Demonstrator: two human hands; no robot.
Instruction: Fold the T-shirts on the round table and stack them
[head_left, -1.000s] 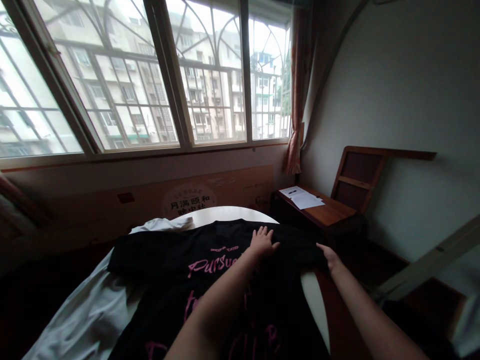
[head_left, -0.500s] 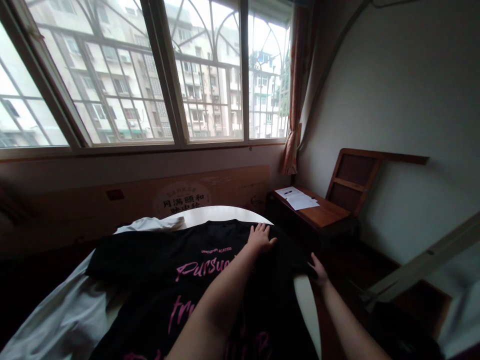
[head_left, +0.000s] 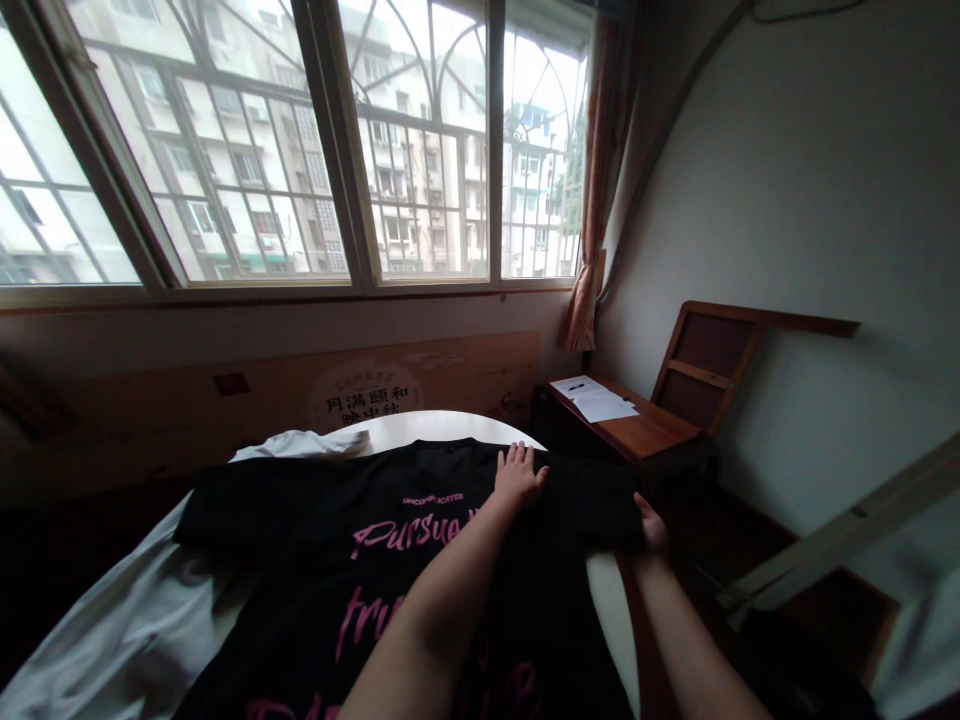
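Observation:
A black T-shirt (head_left: 315,540) with pink lettering lies spread out, front up, over a round white table (head_left: 420,428). My left hand (head_left: 519,476) rests flat on the shirt near its right shoulder, fingers spread. At the right, beyond the table's edge, my right hand (head_left: 651,528) grips the end of the shirt's sleeve, which is stretched out sideways. Part of the lettering is hidden by my left forearm.
White cloth (head_left: 127,620) hangs over the table's left side beneath the shirt. Papers (head_left: 596,398) and a pen lie on a wooden chest-like table (head_left: 637,425) by the wall. A wooden panel (head_left: 705,350) leans behind it. Barred windows and an orange curtain (head_left: 585,290) are ahead.
My right hand has shifted slightly right and up, pulling the sleeve from drooping to straight and flatter. My left hand has stayed nearly in place on the shirt.

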